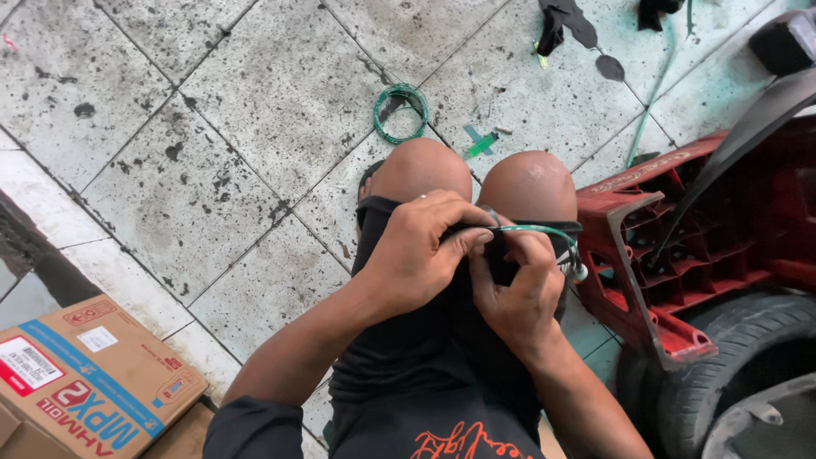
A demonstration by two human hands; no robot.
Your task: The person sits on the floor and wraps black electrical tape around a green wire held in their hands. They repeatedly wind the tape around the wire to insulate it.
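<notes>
Both hands meet just below my knees. My left hand (421,251) pinches a strip of black tape or sleeve (561,227) that runs to the right. My right hand (514,293) grips the same black piece from below, together with a thin green wire (544,229) that curves down to a small metal end (579,272). Which hand bears most of the wire is hard to tell, since the fingers overlap.
A coil of green wire (400,112) lies on the stained tiled floor (212,127) ahead of my knees. A red plastic crate (680,246) and a tyre (731,365) stand at right. A cardboard box (85,382) sits at lower left. Black scraps (565,21) lie at the top.
</notes>
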